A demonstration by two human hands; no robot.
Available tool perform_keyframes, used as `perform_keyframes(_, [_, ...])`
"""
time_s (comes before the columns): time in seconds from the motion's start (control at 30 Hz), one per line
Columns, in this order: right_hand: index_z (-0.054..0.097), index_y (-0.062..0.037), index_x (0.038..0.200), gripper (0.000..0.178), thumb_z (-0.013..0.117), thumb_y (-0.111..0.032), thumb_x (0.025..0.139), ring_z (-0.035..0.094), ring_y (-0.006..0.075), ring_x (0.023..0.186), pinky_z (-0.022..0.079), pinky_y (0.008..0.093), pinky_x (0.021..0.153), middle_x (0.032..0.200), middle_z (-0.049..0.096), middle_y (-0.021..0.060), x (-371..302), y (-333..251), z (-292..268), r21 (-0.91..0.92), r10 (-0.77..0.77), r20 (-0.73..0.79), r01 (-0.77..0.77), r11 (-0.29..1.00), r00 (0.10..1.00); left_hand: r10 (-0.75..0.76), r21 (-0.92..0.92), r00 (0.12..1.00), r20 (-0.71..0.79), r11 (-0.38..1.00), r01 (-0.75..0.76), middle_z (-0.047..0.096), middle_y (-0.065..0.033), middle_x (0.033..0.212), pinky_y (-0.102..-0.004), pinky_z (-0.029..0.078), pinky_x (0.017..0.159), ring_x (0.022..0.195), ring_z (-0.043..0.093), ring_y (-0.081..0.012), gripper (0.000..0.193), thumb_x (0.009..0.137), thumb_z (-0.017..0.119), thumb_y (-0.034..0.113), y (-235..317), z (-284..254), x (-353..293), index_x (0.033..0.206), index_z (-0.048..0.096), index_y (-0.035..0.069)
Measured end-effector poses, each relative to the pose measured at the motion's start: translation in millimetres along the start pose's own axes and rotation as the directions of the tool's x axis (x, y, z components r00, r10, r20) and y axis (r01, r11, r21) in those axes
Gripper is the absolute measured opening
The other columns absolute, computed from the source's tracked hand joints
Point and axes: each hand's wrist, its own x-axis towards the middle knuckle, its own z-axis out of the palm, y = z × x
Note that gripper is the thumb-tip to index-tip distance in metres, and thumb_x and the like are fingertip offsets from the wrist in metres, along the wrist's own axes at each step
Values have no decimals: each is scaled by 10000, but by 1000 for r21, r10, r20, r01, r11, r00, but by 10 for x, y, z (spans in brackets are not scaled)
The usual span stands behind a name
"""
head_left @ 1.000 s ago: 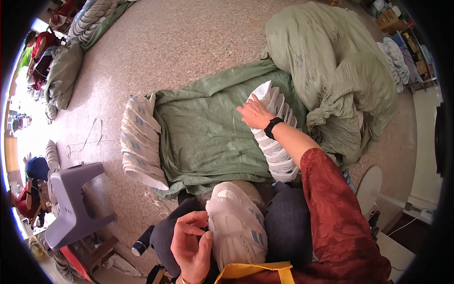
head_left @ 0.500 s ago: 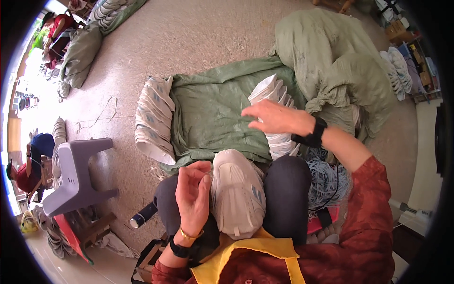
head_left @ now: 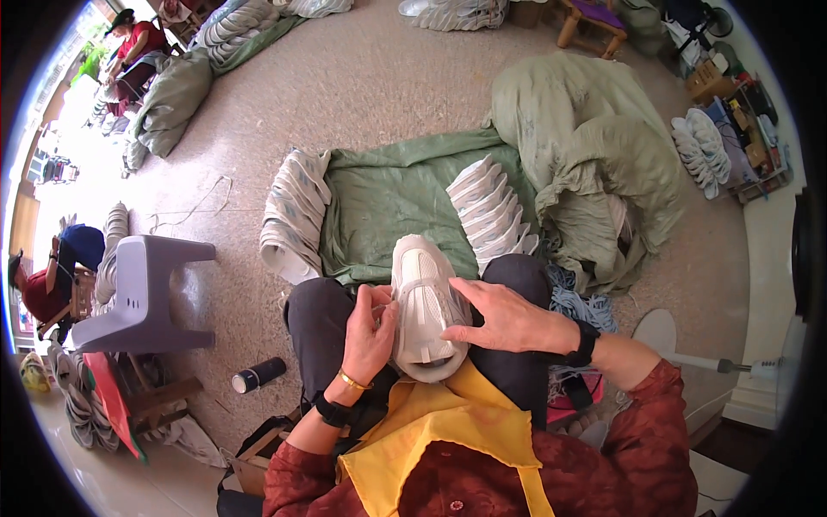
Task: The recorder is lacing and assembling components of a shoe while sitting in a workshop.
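A white shoe upper (head_left: pixel 424 302) with a mesh toe sits between my knees, its toe pointing away from me. Against its left side, my left hand (head_left: pixel 369 338) is closed in a pinch; whatever lies between the fingertips is too small to make out. On the right side my right hand (head_left: pixel 517 320) has its fingers stretched and the thumb apart, the tips at the shoe's edge. Beyond my knees, nested white shoe uppers form one stack on the left (head_left: pixel 295 215) and another on the right (head_left: pixel 488 209).
A green cloth sheet (head_left: pixel 388 194) lies on the floor, joined by a big green sack (head_left: pixel 594 129) at right. Blue-grey cord (head_left: pixel 575 302) is heaped beside my right knee. Leftward are a purple plastic stool (head_left: pixel 142 293) and a dark flask (head_left: pixel 258 376). Two people sit at far left.
My right hand has come down and back from above the right stack to the shoe's right side. My left hand stays pinched beside the shoe. The whole view has shifted.
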Motion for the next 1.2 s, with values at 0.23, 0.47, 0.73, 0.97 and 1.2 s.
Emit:
perform_keyframes(0.23, [354,126,1451,951,764,-512,878,577,522,1213,486,496,1020,1326,555,395,-40,97,232,-25,28,-27,-29,999,999,-63,186,998,-11,980,64,608,-101,962,-333,517,772,863,576,-165,256,1023,620,207,-370,13,-23,1089,452,26])
perform_keyframes(0.47, [224,150,1511,1044,730,-509,880,550,497,1276,440,484,1095,1378,505,417,-7,195,359,22,107,28,-108,994,994,-218,102,975,44,972,213,560,-53,861,-321,488,723,791,543,-142,311,1002,643,258,-333,42,34,1117,451,42])
perform_keyframes(0.73, [237,131,1517,995,752,-427,873,504,494,1330,409,480,1127,1428,468,405,-140,143,382,52,27,-72,-23,998,997,-201,92,975,97,977,192,601,-35,945,-278,471,773,867,554,-111,284,992,682,231,-222,15,1,1096,486,54])
perform_keyframes(0.97, [265,132,1505,928,750,-363,889,459,512,1358,392,485,1139,1463,427,390,-372,-10,356,22,-11,-140,15,1000,990,-69,58,988,135,996,61,579,-51,1029,-341,504,764,963,563,-160,373,940,736,259,-98,25,-65,1111,480,49])
perform_keyframes(1.2, [405,170,1413,834,769,-327,850,463,446,1341,376,468,1145,1388,506,323,-451,-216,386,-437,-113,-179,24,899,977,45,219,993,111,973,-69,602,-131,964,-393,516,782,908,623,-264,330,918,730,181,-62,87,-84,1084,494,21])
